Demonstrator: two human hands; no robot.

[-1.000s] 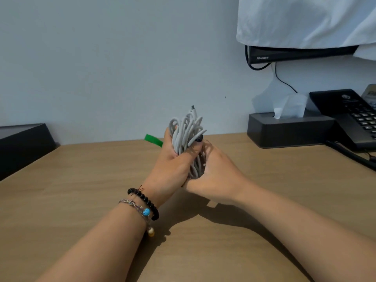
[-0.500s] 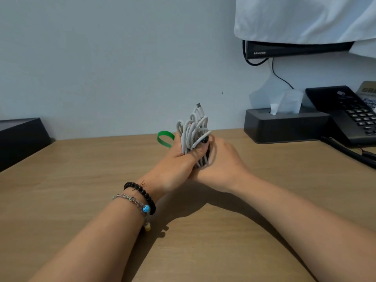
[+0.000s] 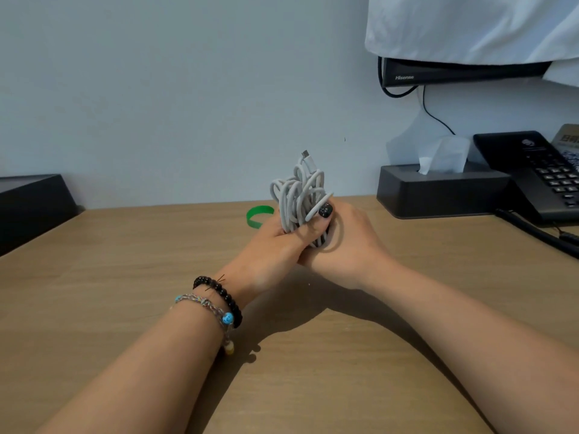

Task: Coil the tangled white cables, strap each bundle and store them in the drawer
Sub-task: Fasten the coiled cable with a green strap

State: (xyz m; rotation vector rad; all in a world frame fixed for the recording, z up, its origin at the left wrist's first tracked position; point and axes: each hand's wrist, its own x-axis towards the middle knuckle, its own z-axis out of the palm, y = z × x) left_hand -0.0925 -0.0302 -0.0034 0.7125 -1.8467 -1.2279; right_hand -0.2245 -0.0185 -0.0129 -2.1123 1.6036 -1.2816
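At the centre of the frame I hold the cable bundle [image 3: 299, 198] upright above the surface [image 3: 125, 277], so its loops stay gathered. My left hand [image 3: 275, 242] keeps its grip clamped round the coils, thumb across the front. My right hand [image 3: 347, 242] curls round the lower part, likely working the green strap [image 3: 258, 214] that curves out behind.

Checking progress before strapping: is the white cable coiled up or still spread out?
Coiled. The white cable stands as one tight bunch of loops, gripped by the left hand and right hand, connector on top.
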